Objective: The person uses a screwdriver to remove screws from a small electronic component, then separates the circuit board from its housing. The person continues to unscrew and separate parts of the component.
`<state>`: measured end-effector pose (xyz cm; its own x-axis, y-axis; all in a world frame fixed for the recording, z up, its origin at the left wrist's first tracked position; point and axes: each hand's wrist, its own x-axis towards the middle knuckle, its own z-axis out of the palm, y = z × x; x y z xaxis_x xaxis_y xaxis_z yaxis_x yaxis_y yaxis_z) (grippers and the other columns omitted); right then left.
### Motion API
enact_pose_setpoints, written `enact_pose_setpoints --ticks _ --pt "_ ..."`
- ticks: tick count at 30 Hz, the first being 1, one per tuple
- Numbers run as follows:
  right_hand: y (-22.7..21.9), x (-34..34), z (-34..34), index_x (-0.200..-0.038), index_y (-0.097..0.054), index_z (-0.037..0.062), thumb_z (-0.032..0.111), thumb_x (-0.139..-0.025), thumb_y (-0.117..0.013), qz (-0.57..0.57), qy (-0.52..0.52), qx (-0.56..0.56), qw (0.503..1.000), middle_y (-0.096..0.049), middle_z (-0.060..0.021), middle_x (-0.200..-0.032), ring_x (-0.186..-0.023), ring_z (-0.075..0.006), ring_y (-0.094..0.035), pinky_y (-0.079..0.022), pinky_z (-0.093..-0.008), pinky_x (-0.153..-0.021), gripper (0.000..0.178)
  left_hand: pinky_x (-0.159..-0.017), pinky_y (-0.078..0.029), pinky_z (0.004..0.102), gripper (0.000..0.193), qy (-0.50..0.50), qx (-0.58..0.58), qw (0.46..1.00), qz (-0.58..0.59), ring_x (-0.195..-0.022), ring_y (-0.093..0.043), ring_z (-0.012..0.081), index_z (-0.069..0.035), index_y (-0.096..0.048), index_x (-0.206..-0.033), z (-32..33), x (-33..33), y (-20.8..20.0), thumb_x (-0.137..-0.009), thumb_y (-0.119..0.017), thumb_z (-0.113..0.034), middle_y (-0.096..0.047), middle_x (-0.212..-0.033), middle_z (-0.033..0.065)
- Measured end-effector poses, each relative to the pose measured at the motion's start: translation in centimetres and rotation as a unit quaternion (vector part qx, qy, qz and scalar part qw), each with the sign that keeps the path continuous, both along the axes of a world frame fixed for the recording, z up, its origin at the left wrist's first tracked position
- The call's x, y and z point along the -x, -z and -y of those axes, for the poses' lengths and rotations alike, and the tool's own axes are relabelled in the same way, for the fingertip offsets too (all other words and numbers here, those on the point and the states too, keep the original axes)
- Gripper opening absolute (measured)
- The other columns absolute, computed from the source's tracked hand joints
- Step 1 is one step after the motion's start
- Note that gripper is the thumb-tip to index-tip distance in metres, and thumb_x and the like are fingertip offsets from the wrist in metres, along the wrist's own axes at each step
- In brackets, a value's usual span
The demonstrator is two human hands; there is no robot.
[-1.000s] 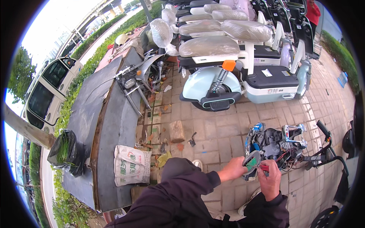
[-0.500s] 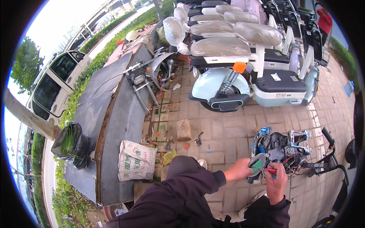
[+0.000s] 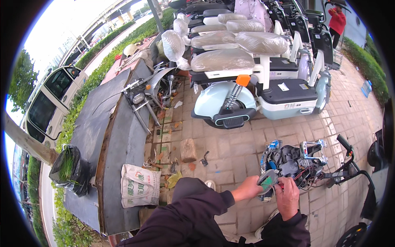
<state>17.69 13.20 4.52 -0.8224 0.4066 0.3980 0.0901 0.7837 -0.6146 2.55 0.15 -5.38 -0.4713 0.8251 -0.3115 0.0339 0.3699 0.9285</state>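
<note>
My left hand (image 3: 248,188) is closed on the rim of a round grey part (image 3: 267,179) with a green patch on its face; its exact kind I cannot make out. Against the part's right side, my right hand (image 3: 287,196) grips a small red-handled tool (image 3: 280,186), whose working end is hidden. Just beyond both hands, a stripped vehicle body (image 3: 288,158) of black and blue pieces, with a silver bracket and loose wires, lies on the paving. A handlebar (image 3: 347,154) with black grips extends to its right.
Pale blue electric scooters (image 3: 226,103) with wrapped seats stand in a row ahead. A wooden block (image 3: 188,150) rests on the bricks. At left, a cloth bag (image 3: 140,186) leans on a grey box (image 3: 119,164), near a black plastic bag (image 3: 70,168). A person in red (image 3: 337,20) stands far right.
My view has swung slightly right, so the scene sits further left and the person in red shows more. Both hands keep their hold on the round part and the tool.
</note>
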Motion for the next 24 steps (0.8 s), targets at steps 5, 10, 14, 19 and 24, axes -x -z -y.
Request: enact_pose_setpoints --ticks 5,10,14,19,24 --pt "0.2 -0.1 0.1 -0.117 -0.063 0.0004 0.0 -0.091 -0.076 -0.009 -0.003 0.08 0.997 -0.068 -0.0162 -0.099 -0.089 -0.0353 -0.069 -0.055 -0.042 -0.079 0.029 -0.055 -0.052 0.0378 0.024 0.008 0.0 1.0 -0.02 -0.056 -0.064 0.0186 0.003 -0.064 -0.098 -0.2 0.0 0.4 -0.086 -0.071 -0.017 -0.068 -0.072 0.0126" --pt "0.3 -0.3 0.2 -0.116 -0.063 0.0011 0.003 -0.089 -0.079 0.009 0.012 0.027 1.0 -0.068 -0.0161 -0.095 -0.086 -0.0362 -0.07 -0.056 -0.0434 -0.075 0.031 -0.055 -0.052 0.0373 0.024 0.004 -0.022 0.998 -0.063 -0.057 -0.064 0.0186 0.002 -0.064 -0.099 -0.2 -0.3 1.2 -0.086 -0.071 -0.017 -0.067 -0.071 0.0114" --pt "0.4 -0.3 0.0 -0.108 -0.064 0.004 0.009 -0.088 -0.081 0.042 0.054 -0.062 0.996 -0.067 -0.0159 -0.091 -0.084 -0.0381 -0.069 -0.054 -0.0461 -0.07 0.027 -0.055 -0.051 0.0364 0.023 0.017 0.024 0.999 -0.035 -0.057 -0.063 0.0166 0.002 -0.065 -0.098 -0.4 0.0 1.4 -0.085 -0.072 -0.016 -0.066 -0.071 0.0092" --pt "0.2 -0.3 -0.3 -0.117 -0.06 0.0028 0.002 -0.088 -0.078 0.001 -0.012 -0.008 1.0 -0.067 -0.0157 -0.097 -0.086 -0.0373 -0.07 -0.056 -0.046 -0.075 0.034 -0.063 -0.054 0.0413 0.026 -0.008 0.035 0.999 0.001 -0.066 -0.069 0.0249 0.004 -0.066 -0.096 -0.1 -0.1 1.3 -0.082 -0.072 -0.017 -0.068 -0.075 0.017" --pt "-0.3 -0.5 -0.4 -0.116 -0.063 0.0015 0.002 -0.087 -0.079 -0.003 -0.023 0.071 0.997 -0.068 -0.0151 -0.1 -0.089 -0.0345 -0.073 -0.058 -0.041 -0.077 0.034 -0.061 -0.055 0.0429 0.025 -0.002 0.027 1.0 -0.001 -0.061 -0.071 0.0266 0.003 -0.066 -0.095 -0.2 0.0 1.4 -0.083 -0.072 -0.019 -0.07 -0.071 0.0179"
